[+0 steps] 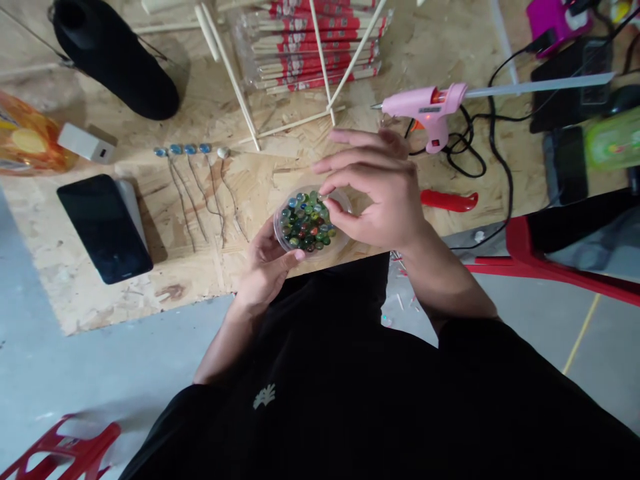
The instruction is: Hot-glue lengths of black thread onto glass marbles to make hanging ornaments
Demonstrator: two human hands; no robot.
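My left hand [265, 263] cups a small clear plastic cup [309, 222] from below; the cup is full of several coloured glass marbles. My right hand [377, 190] hovers over the cup's right rim, thumb and forefinger pinched together at the marbles, the other fingers stretched out. What the pinch holds is too small to make out. To the left on the wooden board [200, 273] lies a row of blue marbles on thin wire stems [190, 180].
A pink glue gun [430, 110] lies beyond my right hand, its black cable [493, 153] looping right. A black phone [104, 227], white charger [87, 142], black shoe [115, 57], packs of chopsticks [315, 43], a red handle [449, 200] and red stools surround the board.
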